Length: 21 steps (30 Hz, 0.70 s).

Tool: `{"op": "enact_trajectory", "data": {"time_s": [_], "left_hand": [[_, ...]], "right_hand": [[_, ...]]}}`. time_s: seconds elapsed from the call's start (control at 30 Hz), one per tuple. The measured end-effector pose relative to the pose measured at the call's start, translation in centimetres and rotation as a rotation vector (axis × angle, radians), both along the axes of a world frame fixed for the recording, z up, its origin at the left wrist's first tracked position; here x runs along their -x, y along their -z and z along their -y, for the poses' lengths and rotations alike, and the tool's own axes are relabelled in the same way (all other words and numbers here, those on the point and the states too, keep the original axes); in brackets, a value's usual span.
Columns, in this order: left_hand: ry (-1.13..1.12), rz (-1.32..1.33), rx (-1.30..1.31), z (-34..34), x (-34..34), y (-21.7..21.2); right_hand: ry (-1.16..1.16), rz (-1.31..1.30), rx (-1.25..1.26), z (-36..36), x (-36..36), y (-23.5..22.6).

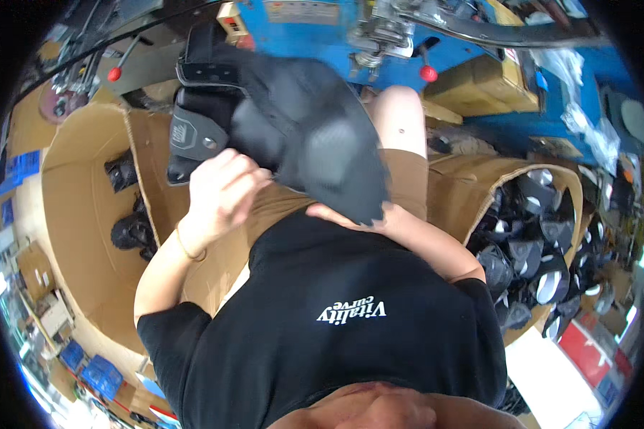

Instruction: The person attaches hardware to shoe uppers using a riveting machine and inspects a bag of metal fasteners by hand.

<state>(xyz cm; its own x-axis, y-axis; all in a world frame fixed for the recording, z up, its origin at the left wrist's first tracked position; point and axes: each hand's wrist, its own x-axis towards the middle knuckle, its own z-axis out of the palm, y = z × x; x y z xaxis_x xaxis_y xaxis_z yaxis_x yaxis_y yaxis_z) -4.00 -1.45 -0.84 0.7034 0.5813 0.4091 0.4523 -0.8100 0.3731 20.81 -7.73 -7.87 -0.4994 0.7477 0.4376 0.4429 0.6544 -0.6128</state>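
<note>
A large black leather-like upper (315, 125) spreads over my lap, with a punched strap (207, 74) at its top left. Below that strap it carries a dark grey tab (197, 134) with a round metal snap. My left hand (225, 187) is by the upper's lower left edge, fingers curled and closed; whatever they may pinch is too small or hidden. Under the upper's lower right part, my right hand (334, 216) grips it from beneath. Only part of that hand shows, and the rest is covered by the upper.
A deep cardboard box (86, 236) at the left holds a few black pieces. Another carton (472, 189) at the right is filled with black and grey pieces. Ahead stands a blue machine (300, 36) with a metal head (383, 36) and red-knobbed levers (428, 73).
</note>
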Motion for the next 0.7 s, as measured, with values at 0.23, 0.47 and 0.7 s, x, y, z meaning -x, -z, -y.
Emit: {"op": "enact_trajectory", "data": {"time_s": [0.23,0.47,0.7], "left_hand": [[-0.469,0.132,0.960,0.3,-1.1,1.2],[-0.213,0.354,1.439,-1.4,-3.2,2.6],[0.001,0.881,1.521,-4.7,3.1,0.6]], "right_hand": [[0.749,0.322,0.033,-2.8,-9.4,4.5],[0.666,0.530,0.128,-3.4,-13.8,8.3],[0.579,0.101,0.158,-3.9,-12.4,6.0]]}}
